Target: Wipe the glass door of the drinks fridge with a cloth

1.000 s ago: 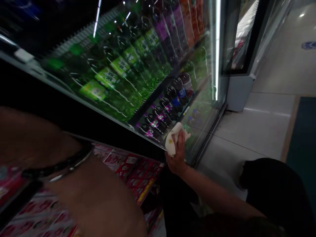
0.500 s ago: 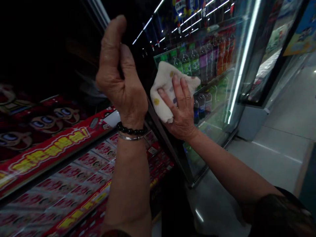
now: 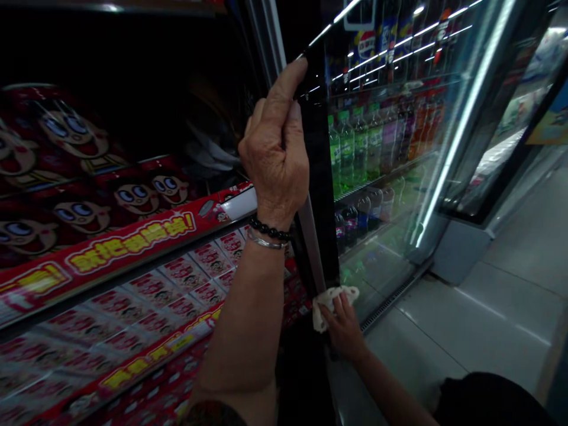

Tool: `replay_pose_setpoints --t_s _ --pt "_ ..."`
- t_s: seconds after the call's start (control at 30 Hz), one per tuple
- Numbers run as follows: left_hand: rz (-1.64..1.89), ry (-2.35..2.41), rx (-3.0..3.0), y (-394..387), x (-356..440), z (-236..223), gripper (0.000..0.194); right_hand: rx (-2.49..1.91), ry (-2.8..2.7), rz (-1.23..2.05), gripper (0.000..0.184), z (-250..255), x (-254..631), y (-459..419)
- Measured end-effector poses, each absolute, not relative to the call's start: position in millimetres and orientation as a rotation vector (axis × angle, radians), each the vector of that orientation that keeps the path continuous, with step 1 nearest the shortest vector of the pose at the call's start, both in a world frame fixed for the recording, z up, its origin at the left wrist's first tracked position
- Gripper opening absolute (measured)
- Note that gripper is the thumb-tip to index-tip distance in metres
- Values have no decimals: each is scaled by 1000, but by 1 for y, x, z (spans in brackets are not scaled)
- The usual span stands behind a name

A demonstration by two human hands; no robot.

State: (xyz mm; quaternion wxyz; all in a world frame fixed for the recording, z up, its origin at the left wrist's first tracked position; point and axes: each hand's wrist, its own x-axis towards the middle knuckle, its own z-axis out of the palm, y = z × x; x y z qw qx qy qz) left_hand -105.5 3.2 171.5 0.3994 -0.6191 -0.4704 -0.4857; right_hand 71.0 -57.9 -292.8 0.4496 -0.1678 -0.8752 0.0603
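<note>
At lower centre the right hand (image 3: pixel 346 331) grips a pale cloth (image 3: pixel 326 299) against the low end of the door (image 3: pixel 320 148). The left hand (image 3: pixel 277 154), upper centre, is raised beside the door; whether its grip closes on it, I cannot tell. Bottles (image 3: pixel 360 139) stand upper right.

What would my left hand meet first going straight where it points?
Probably the black door frame, just ahead of your left hand; depth is unclear, so they may be touching.

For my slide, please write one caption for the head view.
Right hand holds a pale cloth low at the dark frame of a glass door, left hand higher up beside it.
</note>
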Motion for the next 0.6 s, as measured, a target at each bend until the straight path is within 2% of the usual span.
replay_pose_setpoints --t_s 0.1,0.23,0.47,0.6 --pt "-1235 -1247 -1567 -1 -104 170 58 -385 -2040 195 78 -264 64 -41" --pt "-1249 -1271 -1533 -8 -95 169 56 -351 -1848 198 92 -164 38 18" --pt "-1269 -1380 -1425 -19 -78 168 48 -196 -1702 -46 68 22 22 99" --pt "-1348 -1350 -1394 -16 -78 167 53 -91 -1682 -66 61 120 17 120"
